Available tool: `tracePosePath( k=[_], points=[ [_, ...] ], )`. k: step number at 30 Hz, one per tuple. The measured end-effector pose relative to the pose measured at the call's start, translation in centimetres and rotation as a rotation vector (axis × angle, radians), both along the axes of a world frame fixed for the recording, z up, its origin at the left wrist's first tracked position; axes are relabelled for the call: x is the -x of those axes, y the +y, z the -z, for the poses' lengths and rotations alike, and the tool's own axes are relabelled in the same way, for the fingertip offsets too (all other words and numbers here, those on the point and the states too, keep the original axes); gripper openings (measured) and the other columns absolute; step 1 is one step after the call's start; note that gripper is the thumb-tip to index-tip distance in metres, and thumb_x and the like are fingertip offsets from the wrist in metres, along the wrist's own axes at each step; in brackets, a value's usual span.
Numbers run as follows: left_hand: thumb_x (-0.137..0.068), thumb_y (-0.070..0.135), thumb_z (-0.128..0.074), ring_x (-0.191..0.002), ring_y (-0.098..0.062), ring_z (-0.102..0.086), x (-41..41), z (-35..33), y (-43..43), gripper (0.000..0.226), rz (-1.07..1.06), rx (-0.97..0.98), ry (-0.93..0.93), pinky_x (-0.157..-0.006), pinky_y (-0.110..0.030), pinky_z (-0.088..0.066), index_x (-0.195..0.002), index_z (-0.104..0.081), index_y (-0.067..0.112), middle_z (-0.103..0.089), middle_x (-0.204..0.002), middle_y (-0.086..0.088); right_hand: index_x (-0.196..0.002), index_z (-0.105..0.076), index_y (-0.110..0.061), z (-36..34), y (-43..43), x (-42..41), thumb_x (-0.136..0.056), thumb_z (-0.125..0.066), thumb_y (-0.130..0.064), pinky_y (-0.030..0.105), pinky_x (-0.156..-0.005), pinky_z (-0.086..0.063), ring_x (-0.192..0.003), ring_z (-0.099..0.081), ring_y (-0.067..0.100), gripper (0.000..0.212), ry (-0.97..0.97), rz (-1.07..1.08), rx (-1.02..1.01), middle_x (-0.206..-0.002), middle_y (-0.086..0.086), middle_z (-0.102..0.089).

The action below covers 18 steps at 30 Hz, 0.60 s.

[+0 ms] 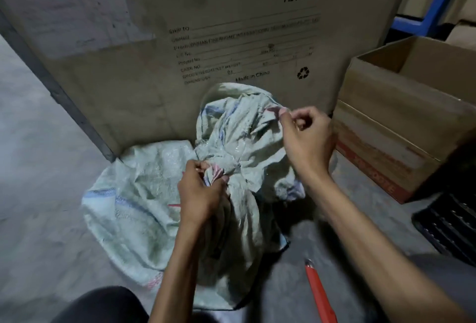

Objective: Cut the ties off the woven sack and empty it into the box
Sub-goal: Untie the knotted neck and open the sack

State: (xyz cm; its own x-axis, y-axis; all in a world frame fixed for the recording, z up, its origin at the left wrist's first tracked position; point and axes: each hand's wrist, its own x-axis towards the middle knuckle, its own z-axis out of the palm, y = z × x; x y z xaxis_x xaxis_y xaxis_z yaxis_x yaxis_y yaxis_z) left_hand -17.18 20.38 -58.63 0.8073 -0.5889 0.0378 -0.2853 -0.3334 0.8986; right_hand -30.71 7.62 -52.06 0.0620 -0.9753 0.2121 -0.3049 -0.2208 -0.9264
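The woven sack [231, 147] was found slumped on the concrete floor [38, 142] against a tall printed carton [231, 26], with an open cardboard box [401, 106] just to its right. The left hand [199, 193] was closed around the gathered neck of the sack, where a pink tie [216, 172] was bunched; the right hand [306, 137] was pinched shut on a pink strand [277, 110] at the upper folds. The step in hand was judged to be the freeing of the ties, with emptying not yet begun. A red-handled cutter [319, 291] was left lying on the floor near the right forearm, untouched. For the next move, the strand would probably need to be drawn clear or cut, so that the mouth could be opened and tipped toward the box.
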Motion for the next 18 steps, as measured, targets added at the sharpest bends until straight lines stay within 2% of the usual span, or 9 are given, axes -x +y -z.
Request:
tracePosePath(
  k=[1,2,3,4,5,8,10,13,18],
  points=[
    [-0.079,0.009,-0.080,-0.080,-0.027,-0.062,-0.1,0.1,-0.2,0.033,0.017,0.069,0.003,-0.072,-0.042,-0.052,-0.094,-0.052,0.017,-0.067,-0.090,-0.012,-0.076,-0.065,-0.023,0.3,0.3,-0.3,-0.086,-0.062,-0.061,0.030,-0.067,-0.050,-0.089,-0.070,0.017,0.039,0.101,-0.053,-0.064,-0.093,0.002,-0.075],
    [-0.080,0.006,-0.078,-0.082,-0.025,-0.064,0.2,0.0,-0.5,0.032,0.068,0.139,0.006,-0.075,-0.042,-0.052,-0.093,-0.052,0.020,-0.068,-0.093,-0.009,-0.086,-0.068,-0.023,0.7,0.4,-0.5,-0.083,-0.055,-0.073,0.028,-0.073,-0.047,-0.098,-0.069,0.019,0.052,0.135,-0.180,-0.223,-0.105,0.004,-0.075],
    [-0.082,0.003,-0.076,-0.083,-0.022,-0.065,0.8,-0.2,-1.0,0.031,0.147,0.199,0.019,-0.077,-0.040,-0.053,-0.092,-0.052,0.021,-0.069,-0.093,-0.007,-0.112,-0.069,-0.019,1.2,0.5,-0.9,-0.080,-0.050,-0.081,0.028,-0.084,-0.047,-0.110,-0.065,0.020,0.072,0.133,-0.295,-0.413,-0.121,0.003,-0.070],
    [-0.084,0.001,-0.073,-0.082,-0.019,-0.064,1.5,-0.4,-1.4,0.030,0.236,0.239,0.029,-0.077,-0.038,-0.052,-0.092,-0.052,0.021,-0.068,-0.093,-0.005,-0.135,-0.058,-0.014,1.8,0.5,-1.5,-0.079,-0.049,-0.082,0.031,-0.098,-0.046,-0.122,-0.059,0.022,0.088,0.096,-0.345,-0.544,-0.137,0.005,-0.061],
    [-0.086,0.000,-0.071,-0.081,-0.015,-0.061,2.3,-0.5,-1.8,0.029,0.316,0.255,0.032,-0.078,-0.037,-0.051,-0.093,-0.051,0.019,-0.065,-0.093,-0.004,-0.144,-0.048,-0.011,2.6,0.4,-2.0,-0.082,-0.052,-0.077,0.035,-0.107,-0.043,-0.130,-0.054,0.025,0.090,0.052,-0.334,-0.574,-0.144,0.007,-0.056],
    [-0.093,0.005,-0.067,-0.081,-0.011,-0.053,2.8,-0.9,-2.7,0.023,0.462,0.247,0.075,-0.078,-0.034,-0.047,-0.097,-0.049,0.017,-0.058,-0.094,-0.013,-0.127,-0.058,-0.017,4.4,-0.8,-3.0,-0.091,-0.062,-0.050,0.043,-0.106,-0.048,-0.121,-0.062,0.025,0.049,-0.099,-0.227,-0.372,-0.129,0.004,-0.067],
    [-0.094,0.007,-0.067,-0.066,-0.013,-0.052,1.3,-1.4,-2.4,0.017,0.481,0.223,0.127,-0.063,-0.027,-0.044,-0.095,-0.051,0.014,-0.061,-0.082,-0.014,-0.118,-0.063,-0.018,4.7,-2.7,-2.5,-0.090,-0.070,-0.031,0.047,-0.101,-0.053,-0.110,-0.069,0.021,0.032,-0.214,-0.255,-0.350,-0.117,0.001,-0.073],
    [-0.093,0.009,-0.065,-0.046,-0.017,-0.036,-1.1,-1.9,-2.1,0.013,0.472,0.206,0.226,-0.045,-0.022,-0.030,-0.092,-0.053,0.008,-0.050,-0.061,-0.009,-0.123,-0.062,-0.009,4.5,-5.7,-1.6,-0.086,-0.072,0.000,0.046,-0.104,-0.052,-0.112,-0.070,0.022,0.039,-0.435,-0.293,-0.400,-0.119,0.008,-0.073],
    [-0.091,0.012,-0.063,-0.035,-0.019,-0.037,-2.6,-3.9,-1.4,0.009,0.460,0.100,0.365,-0.039,-0.015,-0.035,-0.091,-0.055,0.008,-0.047,-0.059,-0.019,-0.130,-0.059,-0.008,3.9,-6.4,-2.5,-0.085,-0.067,0.010,0.045,-0.106,-0.050,-0.115,-0.069,0.022,0.049,-0.539,-0.354,-0.541,-0.123,0.009,-0.073]
  ],
)
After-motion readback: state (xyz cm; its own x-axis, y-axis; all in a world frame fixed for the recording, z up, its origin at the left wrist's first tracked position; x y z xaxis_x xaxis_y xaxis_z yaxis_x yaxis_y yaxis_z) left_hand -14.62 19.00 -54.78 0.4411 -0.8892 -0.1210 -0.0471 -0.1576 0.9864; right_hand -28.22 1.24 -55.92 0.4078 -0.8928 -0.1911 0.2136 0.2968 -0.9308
